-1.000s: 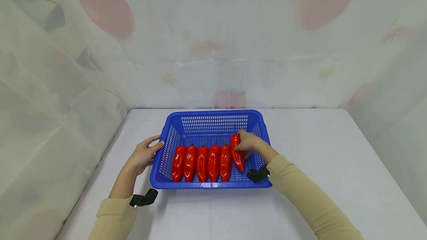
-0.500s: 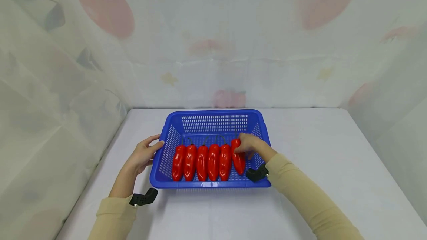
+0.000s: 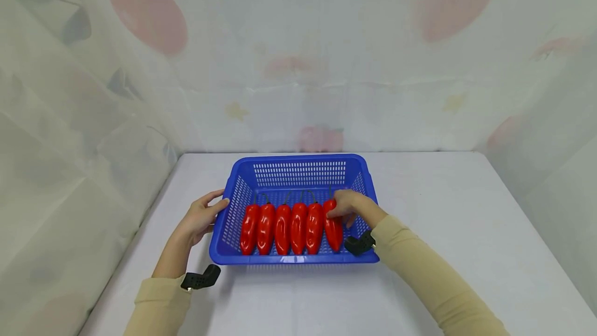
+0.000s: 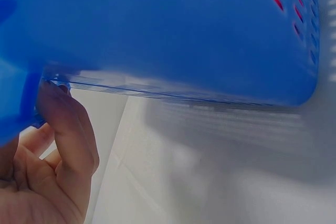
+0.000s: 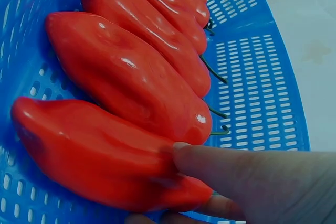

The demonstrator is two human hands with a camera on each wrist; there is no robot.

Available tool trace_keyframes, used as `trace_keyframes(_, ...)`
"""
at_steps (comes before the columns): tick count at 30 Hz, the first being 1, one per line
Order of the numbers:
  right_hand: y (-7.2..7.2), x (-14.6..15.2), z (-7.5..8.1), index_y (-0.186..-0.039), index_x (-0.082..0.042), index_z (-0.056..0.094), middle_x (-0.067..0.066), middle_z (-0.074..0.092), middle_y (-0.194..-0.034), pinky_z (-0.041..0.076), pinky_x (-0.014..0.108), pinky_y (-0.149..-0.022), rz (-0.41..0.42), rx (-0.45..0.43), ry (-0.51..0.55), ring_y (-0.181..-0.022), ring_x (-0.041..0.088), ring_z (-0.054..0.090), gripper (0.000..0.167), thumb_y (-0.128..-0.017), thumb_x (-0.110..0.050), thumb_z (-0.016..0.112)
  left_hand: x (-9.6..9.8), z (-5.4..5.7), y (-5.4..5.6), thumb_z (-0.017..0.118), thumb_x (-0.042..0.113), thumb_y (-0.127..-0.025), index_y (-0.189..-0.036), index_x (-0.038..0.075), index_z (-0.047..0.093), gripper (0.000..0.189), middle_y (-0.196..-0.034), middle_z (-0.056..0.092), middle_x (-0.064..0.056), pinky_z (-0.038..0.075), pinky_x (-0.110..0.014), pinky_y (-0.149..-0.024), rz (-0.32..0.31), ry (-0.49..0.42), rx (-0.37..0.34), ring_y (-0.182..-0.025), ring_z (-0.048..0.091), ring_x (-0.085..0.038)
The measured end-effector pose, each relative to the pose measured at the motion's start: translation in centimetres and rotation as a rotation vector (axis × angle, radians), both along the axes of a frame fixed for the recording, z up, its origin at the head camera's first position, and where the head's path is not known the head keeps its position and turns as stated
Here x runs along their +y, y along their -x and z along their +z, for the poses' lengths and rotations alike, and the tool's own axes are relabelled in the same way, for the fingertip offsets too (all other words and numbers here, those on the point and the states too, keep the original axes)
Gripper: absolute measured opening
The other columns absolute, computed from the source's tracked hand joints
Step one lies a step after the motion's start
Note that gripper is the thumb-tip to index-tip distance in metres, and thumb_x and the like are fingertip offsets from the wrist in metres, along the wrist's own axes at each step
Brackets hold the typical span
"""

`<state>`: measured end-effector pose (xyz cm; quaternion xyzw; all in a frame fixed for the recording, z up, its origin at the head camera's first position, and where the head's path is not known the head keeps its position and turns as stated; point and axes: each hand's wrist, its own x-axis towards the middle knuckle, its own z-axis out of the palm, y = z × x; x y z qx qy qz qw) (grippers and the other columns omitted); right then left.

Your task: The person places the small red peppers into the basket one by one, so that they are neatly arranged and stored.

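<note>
Inside a blue plastic basket, several glossy red peppers lie side by side with thin green stems pointing to the back. My right hand reaches over the basket's right wall and grips the rightmost red pepper near its stem end. In the right wrist view, the thumb presses on top of that pepper and the fingers are partly hidden beneath it. At the left rim, my left hand grips the basket, thumb on the outer edge. The left wrist view shows its fingers curled under the rim.
The basket stands on a white-covered table with a printed curtain behind it. Side curtains hang at left and right. Black wrist cameras sit at both sleeve cuffs, the right one over the basket's front right corner.
My right hand has drawn the rightmost pepper toward the front of the basket, bringing it level with the row. The left hand and the basket stay almost where they were.
</note>
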<state>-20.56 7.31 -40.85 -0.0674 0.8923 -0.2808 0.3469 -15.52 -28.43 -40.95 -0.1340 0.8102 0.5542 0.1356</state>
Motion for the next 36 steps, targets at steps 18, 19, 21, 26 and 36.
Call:
trace_keyframes(18, -0.5, 0.1, 0.6, -0.097, -0.001, 0.053, 0.016, 0.06, -0.09, 0.056, 0.031, -0.059, 0.045, -0.063, -0.03, -0.071, 0.025, 0.068, 0.025, -0.087, -0.021, 0.064, -0.1, -0.1, -0.2, 0.055, 0.038, -0.091, -0.143, 0.016, 0.031, 0.061, -0.11, 0.06, -0.022, 0.056, -0.041, -0.069, 0.003, 0.008, -0.002, -0.078, 0.068, -0.022)
trace_keyframes(19, -0.4, 0.2, 0.6, -0.098, -0.001, 0.053, 0.016, 0.06, -0.09, 0.056, 0.031, -0.059, 0.043, -0.061, -0.027, -0.071, 0.026, 0.068, 0.025, -0.087, -0.021, 0.063, -0.1, -0.1, -0.2, 0.055, 0.038, -0.091, -0.143, 0.016, 0.031, 0.061, -0.11, 0.06, -0.022, 0.056, -0.041, -0.069, 0.003, 0.009, -0.003, -0.078, 0.068, -0.022)
trace_keyframes(21, -0.4, 0.2, 0.7, -0.1, 0.0, 0.053, 0.015, 0.059, -0.09, 0.056, 0.032, -0.058, 0.039, -0.057, -0.019, -0.07, 0.026, 0.067, 0.026, -0.087, -0.021, 0.062, -0.1, -0.1, -0.1, 0.054, 0.037, -0.091, -0.143, 0.016, 0.031, 0.061, -0.11, 0.059, -0.022, 0.056, -0.041, -0.069, 0.001, 0.011, -0.001, -0.078, 0.068, -0.022)
trace_keyframes(26, -0.3, 0.4, 0.8, -0.11, 0.002, 0.053, 0.015, 0.059, -0.09, 0.057, 0.035, -0.061, 0.033, -0.039, -0.004, -0.071, 0.028, 0.067, 0.033, -0.089, -0.022, 0.06, 0.1, 0.1, -0.1, 0.054, 0.036, -0.092, -0.143, 0.016, 0.032, 0.059, -0.107, 0.061, -0.021, 0.056, -0.04, -0.068, -0.002, 0.018, 0.003, -0.077, 0.068, -0.022)
trace_keyframes(36, -0.2, 0.7, 1.5, -0.127, 0.003, 0.045, 0.018, 0.056, -0.109, 0.055, 0.03, -0.053, 0.025, 0.017, -0.021, -0.064, 0.022, 0.066, 0.051, -0.088, -0.025, 0.061, 0.1, 0.3, -0.3, 0.052, 0.037, -0.093, -0.142, 0.012, 0.033, 0.058, -0.115, 0.058, -0.026, 0.056, -0.04, -0.069, -0.019, 0.053, 0.047, -0.08, 0.068, -0.021)
